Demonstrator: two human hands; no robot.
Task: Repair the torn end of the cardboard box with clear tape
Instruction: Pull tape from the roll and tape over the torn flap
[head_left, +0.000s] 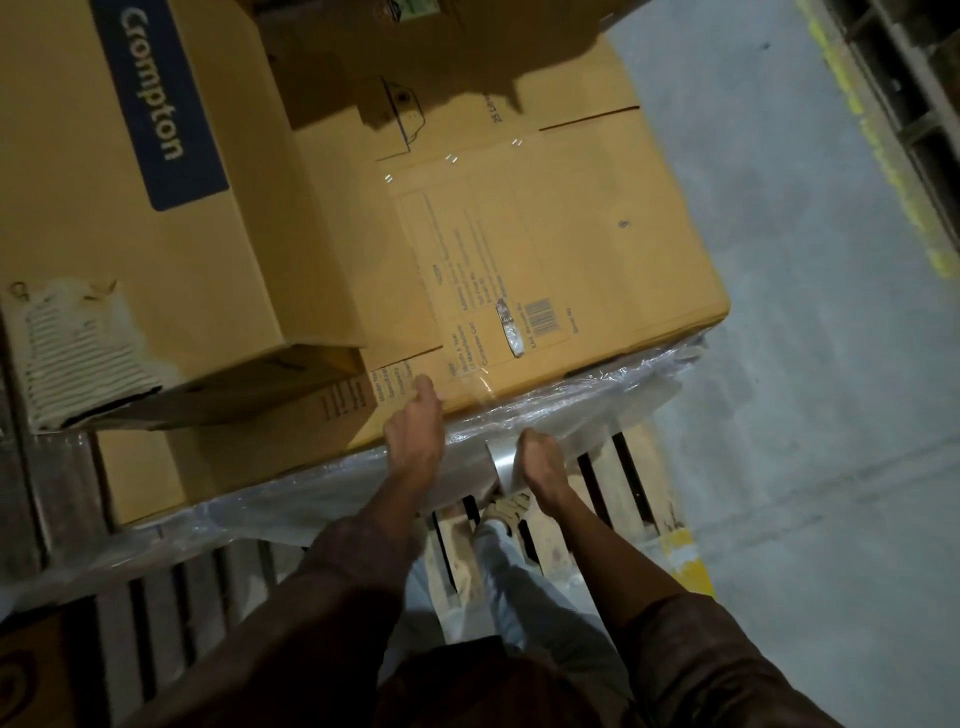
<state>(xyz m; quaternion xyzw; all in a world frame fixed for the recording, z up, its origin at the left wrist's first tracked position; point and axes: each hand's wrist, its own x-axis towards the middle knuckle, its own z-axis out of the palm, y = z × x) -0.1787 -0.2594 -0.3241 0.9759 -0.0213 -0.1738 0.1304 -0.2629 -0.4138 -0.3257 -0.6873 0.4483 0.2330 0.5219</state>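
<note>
A large brown cardboard box (545, 249) lies flat on a wooden pallet, with its near end wrapped in clear plastic film (582, 400). My left hand (413, 431) rests on the box's near top edge, fingers lying on the cardboard. My right hand (537, 460) is lower, on the box's near face, and grips a strip of clear tape (501, 465) that shines beside it. A strip of clear tape (480, 387) crosses the box edge between my two hands. Whether a roll is in the hand is hidden.
A second box (156, 171) printed "Crompton", with a torn white corner (78, 353), lies on top at the left. The wooden pallet (628, 478) shows below the box. My leg and shoe (506, 512) stand by it. Grey concrete floor (831, 364) with a yellow line lies to the right.
</note>
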